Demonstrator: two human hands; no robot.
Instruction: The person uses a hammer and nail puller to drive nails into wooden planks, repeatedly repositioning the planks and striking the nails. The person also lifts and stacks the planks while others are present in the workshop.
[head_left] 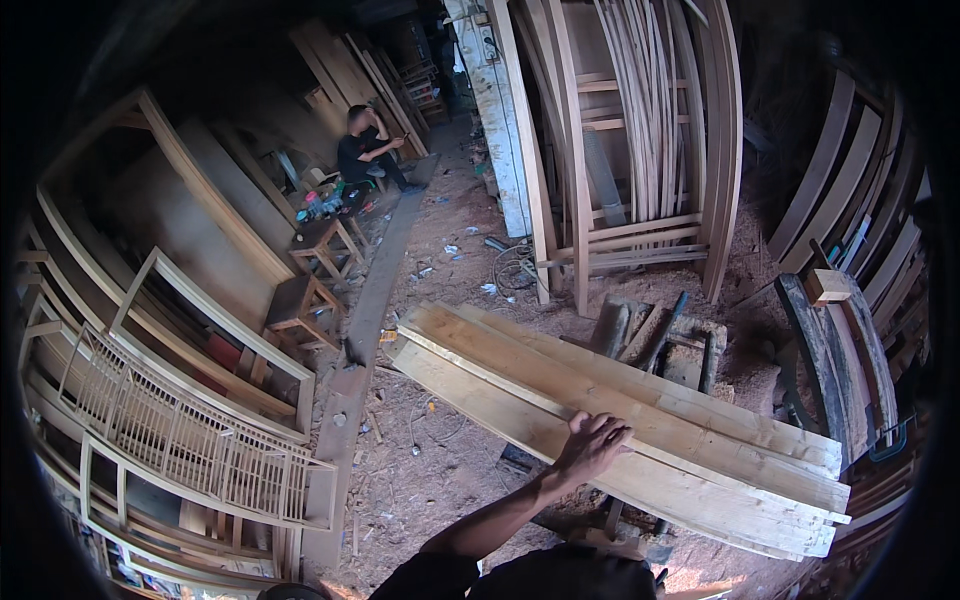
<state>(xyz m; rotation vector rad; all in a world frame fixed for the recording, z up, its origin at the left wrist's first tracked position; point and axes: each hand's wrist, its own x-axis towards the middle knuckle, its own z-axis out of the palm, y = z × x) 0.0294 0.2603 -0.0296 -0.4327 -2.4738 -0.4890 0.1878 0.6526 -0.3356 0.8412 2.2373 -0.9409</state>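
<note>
My left hand (595,446) reaches across from the lower edge, its fingers curled over the raised edge of a long pale wooden board (700,462). This board lies in a stack with several others, running from the middle of the view down to the right. Behind it, a wide brownish board (500,350) lies alongside, and a lighter plank (600,365) forms the far side. Nearest me, another flat plank (470,395) slopes under my wrist. The undersides of my fingers are hidden. My right hand is not in view.
A wood-and-metal bench (660,345) stands beyond the boards, and a clamp (888,443) hangs at right. Frames and a slatted panel (200,420) lean at left. Small stools (300,300) stand near a seated person (362,150). Shavings and cables litter the floor.
</note>
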